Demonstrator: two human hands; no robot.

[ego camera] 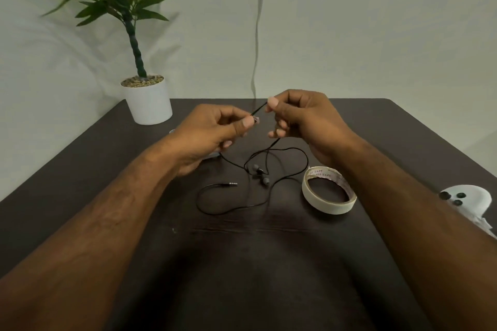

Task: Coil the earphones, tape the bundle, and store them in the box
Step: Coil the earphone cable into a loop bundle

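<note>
Black earphones (258, 169), two earbuds; both hands (212, 131) (301, 118) pinch their cable; one tape roll (328, 191).

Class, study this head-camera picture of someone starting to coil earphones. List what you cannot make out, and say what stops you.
- The box: only a pale sliver shows, hidden behind the left hand, head view.
- The white object with dark dots: cut off by the right edge and the right forearm.
- What the left grip pinches: too small and blurred.
- The cable inside the right hand: covered by curled fingers.
- Print on the tape roll: partly unreadable.
</note>
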